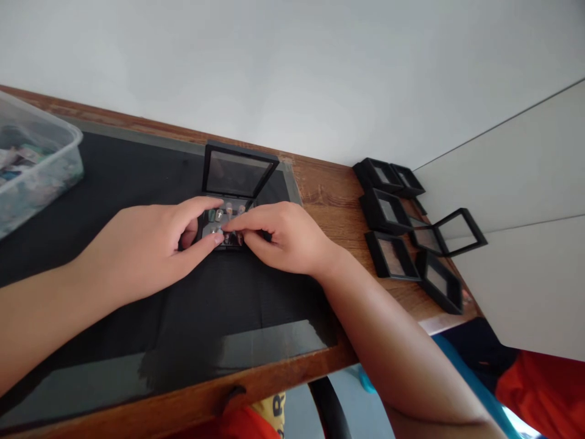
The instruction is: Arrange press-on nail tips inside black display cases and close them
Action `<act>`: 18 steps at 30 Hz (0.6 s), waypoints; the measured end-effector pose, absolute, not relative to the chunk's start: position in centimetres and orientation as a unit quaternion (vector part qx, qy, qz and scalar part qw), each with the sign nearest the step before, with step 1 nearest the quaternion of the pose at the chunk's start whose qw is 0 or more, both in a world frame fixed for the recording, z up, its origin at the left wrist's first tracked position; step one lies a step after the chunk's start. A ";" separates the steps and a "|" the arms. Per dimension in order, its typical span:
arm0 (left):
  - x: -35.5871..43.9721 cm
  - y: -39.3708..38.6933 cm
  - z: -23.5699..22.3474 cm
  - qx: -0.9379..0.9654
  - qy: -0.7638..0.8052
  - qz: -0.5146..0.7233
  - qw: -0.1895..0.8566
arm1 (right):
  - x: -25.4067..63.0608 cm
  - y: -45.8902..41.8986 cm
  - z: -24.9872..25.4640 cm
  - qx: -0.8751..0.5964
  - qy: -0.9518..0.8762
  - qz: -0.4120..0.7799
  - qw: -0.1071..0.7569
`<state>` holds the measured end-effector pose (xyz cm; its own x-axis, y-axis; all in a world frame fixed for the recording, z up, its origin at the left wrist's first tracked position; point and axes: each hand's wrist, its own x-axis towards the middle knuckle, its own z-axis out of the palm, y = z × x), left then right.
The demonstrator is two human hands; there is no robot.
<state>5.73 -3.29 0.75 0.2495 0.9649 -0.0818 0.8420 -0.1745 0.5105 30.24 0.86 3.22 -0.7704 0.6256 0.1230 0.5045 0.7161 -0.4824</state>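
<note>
While both hands work at it in the head view, a black hinged display case (233, 196) sits on the black mat (183, 329), nearer the far edge of the wooden bench (324, 180) than the near edge. Its windowed lid stands raised along the side toward the wall (274, 73). Small stone-like pieces lie inside: a green piece (211, 214) at the left, a pale piece (220, 215) next to it, others partly hidden by fingers; material too small to confirm.

Left hand (141, 244): thumb and forefinger parted, spanning the left side of the case; thumb tip at the front, forefinger tip toward the hinge. Cannot tell whether they clamp the case or a piece.

Right hand (287, 235): forefinger extended over the pieces, its tip close to the left thumb; thumb set lower, near the case's front right corner, with a gap between the two. Cannot tell whether anything is gripped.

Surroundings: clear plastic bin (68, 161) of mixed small pieces at left, near the far edge. Clear tape (274, 341) along the mat's near edge. Several similar black cases (388, 210) clustered toward the bench's right edge, one open case (464, 235) with lid raised.
</note>
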 end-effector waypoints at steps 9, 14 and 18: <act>6.1 -3.3 1.0 0.744 0.610 0.131 0.241 | 30.2 0.8 3.4 -0.312 -0.922 0.196 0.123; 5.8 -3.4 0.8 0.750 0.604 0.134 0.236 | 30.1 0.5 3.5 -0.320 -0.922 0.189 0.110; 5.4 -3.3 0.7 0.749 0.598 0.143 0.247 | 29.9 0.2 3.6 -0.330 -0.923 0.169 0.103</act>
